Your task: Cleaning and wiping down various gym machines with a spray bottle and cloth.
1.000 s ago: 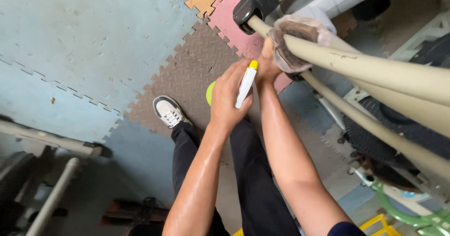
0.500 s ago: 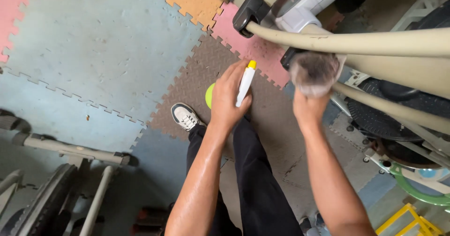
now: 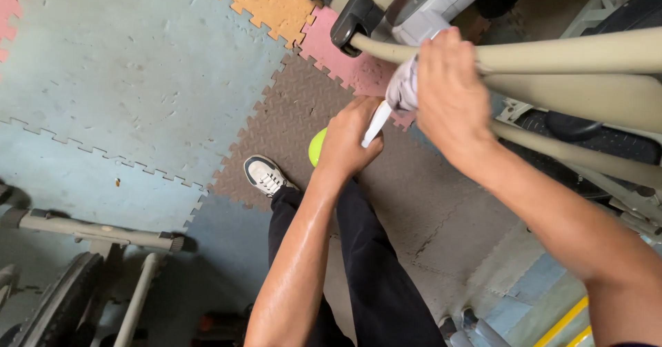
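while hands grip, pale grey cloth [image 3: 403, 88] bunches against beige bar [image 3: 552, 56].

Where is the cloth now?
In the head view, upper right: the cloth is under the right hand, pressed on the beige bar.

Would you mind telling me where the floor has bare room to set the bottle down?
Free: the light blue mat left of the shoe, and the brown mat above it. Crowded: the machine's beige bars by the right hand, and the frame at lower left.
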